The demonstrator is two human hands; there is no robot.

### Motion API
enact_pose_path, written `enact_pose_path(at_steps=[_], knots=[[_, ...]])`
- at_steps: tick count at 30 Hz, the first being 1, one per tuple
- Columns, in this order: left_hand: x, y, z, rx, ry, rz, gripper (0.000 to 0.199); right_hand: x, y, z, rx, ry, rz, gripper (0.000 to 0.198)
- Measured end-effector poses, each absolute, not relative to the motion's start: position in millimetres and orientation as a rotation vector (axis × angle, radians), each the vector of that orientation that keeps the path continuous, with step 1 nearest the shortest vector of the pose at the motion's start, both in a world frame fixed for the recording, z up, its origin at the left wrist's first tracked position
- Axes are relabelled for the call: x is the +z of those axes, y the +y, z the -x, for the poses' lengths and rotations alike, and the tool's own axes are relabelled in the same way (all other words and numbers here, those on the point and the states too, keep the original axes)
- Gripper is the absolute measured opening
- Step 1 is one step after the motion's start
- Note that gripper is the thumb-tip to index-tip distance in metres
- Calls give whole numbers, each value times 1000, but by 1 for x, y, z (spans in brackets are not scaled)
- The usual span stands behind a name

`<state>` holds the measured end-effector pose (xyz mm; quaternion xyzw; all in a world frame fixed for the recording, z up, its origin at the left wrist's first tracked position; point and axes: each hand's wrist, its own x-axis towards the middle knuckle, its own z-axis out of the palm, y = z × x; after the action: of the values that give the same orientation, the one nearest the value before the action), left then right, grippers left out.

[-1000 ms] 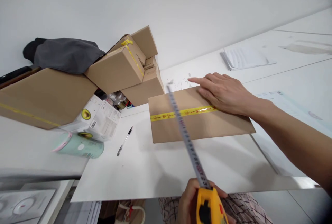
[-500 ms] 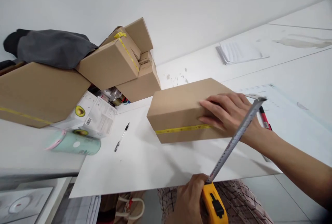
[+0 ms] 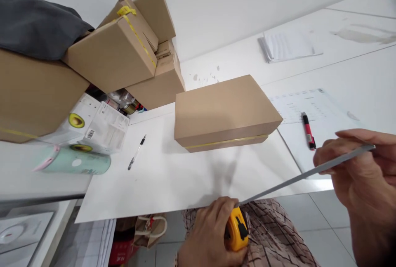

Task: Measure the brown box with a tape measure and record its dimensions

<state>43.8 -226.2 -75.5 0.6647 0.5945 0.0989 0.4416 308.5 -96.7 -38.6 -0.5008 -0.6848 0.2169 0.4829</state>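
My left hand (image 3: pixel 213 230) is wrapped round a yellow tape measure (image 3: pixel 240 232) at the table's front edge, above a lap in checked cloth. Its metal blade (image 3: pixel 287 182) is pulled out and slants up to the right. My right hand (image 3: pixel 355 168), at the right edge, has curled fingers at the far end of the blade and appears to grip it; the exact contact is partly hidden. A closed brown cardboard box (image 3: pixel 227 108) with a yellow tape strip lies on the white table, apart from both hands.
A red and black marker (image 3: pixel 307 131) rests on a printed sheet (image 3: pixel 328 112). Left of the box lies a pen (image 3: pixel 137 151). Cardboard boxes (image 3: pixel 114 52), an avocado-print carton (image 3: pixel 102 124) and a mint-coloured bottle (image 3: pixel 83 161) crowd the left. Papers (image 3: pixel 287 48) lie farther back.
My right hand has left the cardboard box and moved right, beside the blade. The blade has swung down to the right and shows longer. The view has shifted a little.
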Motion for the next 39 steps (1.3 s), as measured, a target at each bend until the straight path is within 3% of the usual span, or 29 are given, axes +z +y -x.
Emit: enact_pose_path(at_steps=[3,8,12,16,19,21,24,27,31,34,39], knots=[[-89,-236,-42,398,1561,-1592,99,-42,-113,-297,807,-1192,1191,10],[-105,-250,-39,789,1612,-1607,100,-72,-142,-263,1070,-1780,954,17],[-98,-242,-34,830,1656,-1788,101,-88,-141,-249,977,-1987,866,24],[-93,-225,-6,792,2007,-1768,92,-96,-105,-286,612,-1806,1260,9],[-91,-210,26,659,2404,-1636,86,-98,-67,-332,322,-1686,1823,23],[-88,-201,46,453,2604,-1529,81,-100,-45,-356,289,-1694,2045,37],[-85,-190,65,248,2696,-1428,67,-105,-23,-376,285,-1780,2157,54],[-87,-187,65,375,2707,-1631,57,-113,-16,-383,269,-1949,2113,54],[-89,-187,16,948,2364,-2015,39,-121,-16,-388,242,-2134,1967,48],[-86,-175,-53,1006,1756,-1802,30,-126,-17,-389,270,-2011,1897,42],[-86,-117,-160,728,1069,-850,68,-131,-28,-392,601,-1453,1825,32]])
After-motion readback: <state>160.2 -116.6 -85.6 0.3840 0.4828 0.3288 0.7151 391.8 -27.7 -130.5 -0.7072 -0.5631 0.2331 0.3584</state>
